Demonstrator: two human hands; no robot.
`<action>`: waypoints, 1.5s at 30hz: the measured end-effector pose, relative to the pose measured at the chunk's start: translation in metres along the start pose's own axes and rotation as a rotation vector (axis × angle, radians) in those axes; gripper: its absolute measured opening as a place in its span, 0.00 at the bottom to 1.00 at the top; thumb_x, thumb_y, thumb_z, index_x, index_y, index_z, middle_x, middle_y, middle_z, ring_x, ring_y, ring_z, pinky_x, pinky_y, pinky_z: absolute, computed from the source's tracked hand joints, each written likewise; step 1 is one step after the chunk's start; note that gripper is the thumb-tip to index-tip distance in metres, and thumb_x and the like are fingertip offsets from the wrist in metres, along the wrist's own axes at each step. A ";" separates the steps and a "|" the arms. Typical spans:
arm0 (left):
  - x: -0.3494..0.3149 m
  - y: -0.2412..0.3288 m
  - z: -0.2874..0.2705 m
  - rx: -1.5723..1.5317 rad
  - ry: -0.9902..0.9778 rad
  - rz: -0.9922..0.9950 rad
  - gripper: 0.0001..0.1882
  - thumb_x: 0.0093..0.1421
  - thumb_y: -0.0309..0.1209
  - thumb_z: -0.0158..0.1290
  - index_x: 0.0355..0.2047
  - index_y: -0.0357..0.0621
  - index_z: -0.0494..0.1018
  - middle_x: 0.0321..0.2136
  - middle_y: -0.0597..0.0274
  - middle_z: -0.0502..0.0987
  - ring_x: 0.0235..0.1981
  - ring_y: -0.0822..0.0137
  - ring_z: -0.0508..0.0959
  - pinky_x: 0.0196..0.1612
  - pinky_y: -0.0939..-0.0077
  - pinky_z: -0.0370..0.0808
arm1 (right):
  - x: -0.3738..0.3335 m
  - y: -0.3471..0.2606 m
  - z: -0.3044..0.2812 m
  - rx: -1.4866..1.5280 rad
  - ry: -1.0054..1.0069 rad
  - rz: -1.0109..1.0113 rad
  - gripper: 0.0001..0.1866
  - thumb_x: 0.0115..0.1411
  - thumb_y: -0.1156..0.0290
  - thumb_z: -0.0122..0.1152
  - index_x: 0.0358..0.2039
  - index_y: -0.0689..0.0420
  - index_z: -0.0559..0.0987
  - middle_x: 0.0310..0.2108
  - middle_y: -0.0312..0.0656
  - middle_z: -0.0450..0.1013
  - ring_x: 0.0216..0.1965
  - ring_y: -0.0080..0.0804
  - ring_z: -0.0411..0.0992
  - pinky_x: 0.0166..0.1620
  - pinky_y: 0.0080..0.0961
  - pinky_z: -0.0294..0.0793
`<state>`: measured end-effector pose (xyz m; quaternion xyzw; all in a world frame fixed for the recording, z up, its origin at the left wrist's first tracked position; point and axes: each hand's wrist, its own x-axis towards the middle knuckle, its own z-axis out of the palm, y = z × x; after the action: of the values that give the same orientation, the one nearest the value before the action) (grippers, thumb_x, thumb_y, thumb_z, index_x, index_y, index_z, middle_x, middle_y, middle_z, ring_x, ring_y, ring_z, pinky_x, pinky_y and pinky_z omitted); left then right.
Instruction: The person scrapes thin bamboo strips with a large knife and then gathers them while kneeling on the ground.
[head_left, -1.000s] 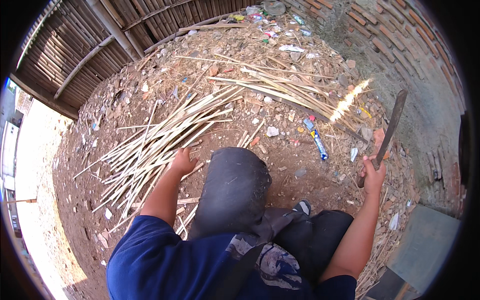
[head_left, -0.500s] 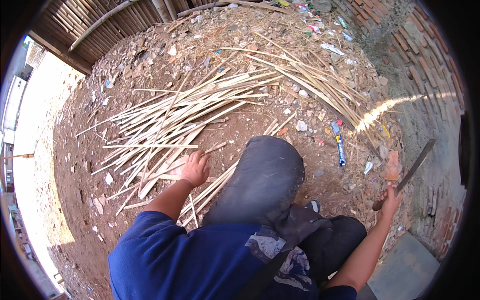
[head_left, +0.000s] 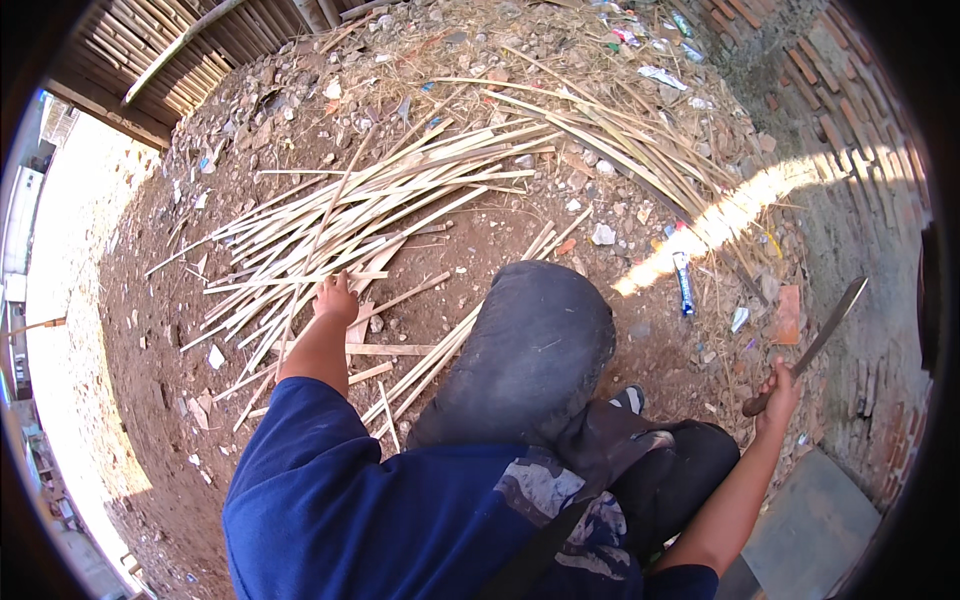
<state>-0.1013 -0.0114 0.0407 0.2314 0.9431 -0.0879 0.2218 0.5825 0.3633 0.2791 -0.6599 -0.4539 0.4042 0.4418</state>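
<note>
My left hand (head_left: 337,297) reaches to the near side of a loose pile of pale split bamboo strips (head_left: 400,195). Its fingers are bent over one thin bamboo strip (head_left: 240,289) near that strip's right end; the fingertips are partly hidden. Off to the right, my right hand (head_left: 780,388) is wrapped round the dark handle of a machete (head_left: 835,322), whose blade slants up and away to the right. Below my left hand a flat bamboo piece (head_left: 395,350) lies across the dirt. More long strips (head_left: 437,358) lie beside my bent knee.
A second bundle of strips (head_left: 640,165) lies farther off to the right. A brick wall (head_left: 860,180) rises on the right, with a loose brick (head_left: 787,315) near its foot. A blue wrapper (head_left: 683,284) and a grey board (head_left: 812,525) are on the stony ground.
My left hand has moved forward and left, from above the flat pieces to the thin strip, whose right end has shifted slightly away. My right hand keeps the machete in nearly the same place.
</note>
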 end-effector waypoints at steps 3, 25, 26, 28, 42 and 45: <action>0.006 0.004 0.001 0.028 -0.013 -0.042 0.27 0.65 0.44 0.54 0.63 0.59 0.65 0.63 0.56 0.64 0.67 0.51 0.61 0.62 0.47 0.66 | -0.004 -0.008 0.011 -0.028 0.010 0.007 0.12 0.62 0.64 0.67 0.34 0.53 0.71 0.19 0.30 0.62 0.18 0.20 0.61 0.22 0.21 0.62; 0.072 0.010 0.015 -0.203 -0.322 0.186 0.30 0.61 0.51 0.56 0.56 0.44 0.74 0.56 0.44 0.75 0.57 0.44 0.75 0.61 0.58 0.71 | -0.009 -0.023 0.063 -0.144 -0.093 -0.013 0.14 0.62 0.63 0.68 0.36 0.53 0.70 0.19 0.29 0.62 0.18 0.19 0.61 0.22 0.21 0.62; 0.067 0.007 0.032 -0.217 -0.275 0.091 0.32 0.61 0.51 0.56 0.60 0.45 0.70 0.61 0.45 0.70 0.61 0.45 0.71 0.63 0.57 0.69 | -0.007 -0.022 0.061 -0.141 -0.098 -0.012 0.14 0.62 0.63 0.68 0.36 0.53 0.70 0.19 0.29 0.62 0.18 0.19 0.61 0.22 0.20 0.62; 0.055 0.006 0.046 -0.216 -0.225 -0.040 0.37 0.61 0.50 0.56 0.66 0.47 0.64 0.68 0.49 0.60 0.66 0.45 0.65 0.66 0.54 0.65 | -0.003 -0.016 0.054 -0.153 -0.094 -0.002 0.14 0.62 0.64 0.67 0.35 0.53 0.70 0.19 0.29 0.62 0.18 0.19 0.61 0.22 0.20 0.62; 0.076 -0.003 0.050 -0.255 -0.084 -0.053 0.38 0.63 0.44 0.53 0.69 0.44 0.56 0.68 0.43 0.59 0.68 0.47 0.63 0.67 0.53 0.65 | 0.009 -0.008 0.057 -0.181 -0.070 0.048 0.13 0.62 0.62 0.67 0.35 0.52 0.71 0.19 0.29 0.63 0.17 0.19 0.61 0.22 0.20 0.62; 0.094 -0.006 0.067 -0.278 -0.222 -0.028 0.37 0.64 0.43 0.51 0.69 0.40 0.56 0.65 0.37 0.62 0.66 0.44 0.66 0.67 0.55 0.65 | 0.011 -0.002 0.057 -0.233 -0.054 0.060 0.13 0.62 0.62 0.67 0.33 0.52 0.71 0.19 0.29 0.63 0.17 0.20 0.62 0.22 0.20 0.62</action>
<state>-0.1531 0.0025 -0.0614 0.1740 0.9192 0.0153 0.3530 0.5314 0.3867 0.2631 -0.7087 -0.4897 0.3794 0.3376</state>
